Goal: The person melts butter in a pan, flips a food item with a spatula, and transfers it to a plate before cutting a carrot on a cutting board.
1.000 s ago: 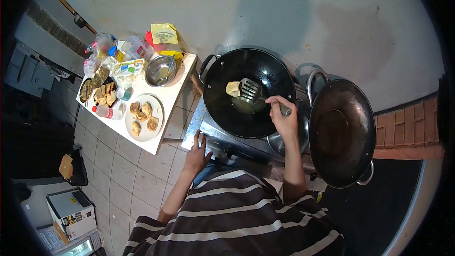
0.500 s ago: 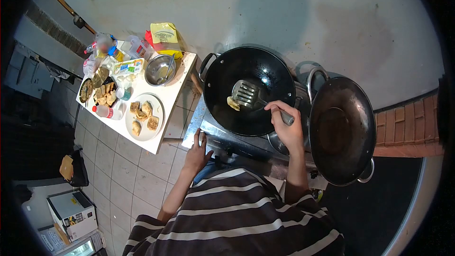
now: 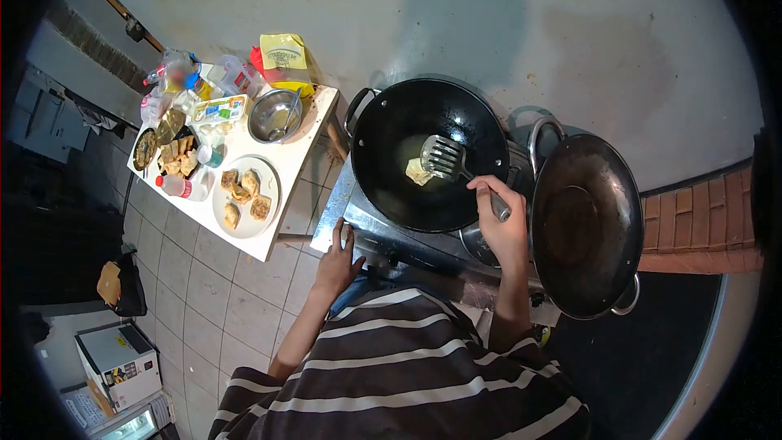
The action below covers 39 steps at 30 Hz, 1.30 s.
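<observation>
spatula (image 3: 446,160) beside food (image 3: 418,171) in wok (image 3: 391,122)

a slotted metal spatula (image 3: 445,159) tilts down into the black wok (image 3: 383,126); its blade sits just beside a pale piece of food (image 3: 418,171) lying in oil at the wok's bottom.

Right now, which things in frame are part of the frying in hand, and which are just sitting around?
In use:
right hand gripping the slotted spatula
pale food piece in the black wok
left hand resting on the stove edge

Lying about:
second wok
plate of fried pieces
metal bowl
yellow packet
bottles
white table
</observation>
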Tool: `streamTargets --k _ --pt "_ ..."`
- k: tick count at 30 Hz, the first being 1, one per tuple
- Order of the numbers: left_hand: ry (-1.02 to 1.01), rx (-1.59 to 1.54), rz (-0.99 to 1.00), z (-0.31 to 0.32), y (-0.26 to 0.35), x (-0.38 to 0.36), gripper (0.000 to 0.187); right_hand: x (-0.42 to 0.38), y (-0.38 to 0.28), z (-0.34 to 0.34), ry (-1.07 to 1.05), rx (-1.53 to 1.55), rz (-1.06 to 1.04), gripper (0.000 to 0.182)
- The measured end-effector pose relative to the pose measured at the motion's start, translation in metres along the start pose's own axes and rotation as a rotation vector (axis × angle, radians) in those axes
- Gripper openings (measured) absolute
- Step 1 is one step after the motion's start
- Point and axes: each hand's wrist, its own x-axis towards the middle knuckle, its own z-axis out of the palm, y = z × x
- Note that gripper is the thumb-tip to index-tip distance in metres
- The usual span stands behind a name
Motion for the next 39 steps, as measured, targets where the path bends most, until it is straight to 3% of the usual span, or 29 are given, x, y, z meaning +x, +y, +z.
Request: streamTargets --k 7,9,16,26,39 --pt "-0.013 -0.012 -0.004 -0.002 0.0 0.0 0.077 0.013 0.007 0.009 -0.066 -0.027 0.012 0.014" --pt "-0.014 -0.008 -0.001 -0.003 -0.001 -0.001 0.078 0.015 0.004 0.008 0.028 -0.039 -0.055 0.014" --pt "-0.019 -0.014 0.0 -0.003 0.0 0.0 0.078 0.018 0.009 0.002 0.097 -0.114 0.0 0.013" --pt "-0.055 -0.05 -0.015 -0.01 0.006 -0.001 0.077 0.027 0.0 0.017 -0.045 0.001 -0.087 0.013" --pt "-0.04 -0.006 -0.045 -0.006 0.007 0.0 0.079 0.007 -0.001 -0.001 -0.042 -0.042 -0.11 0.015"
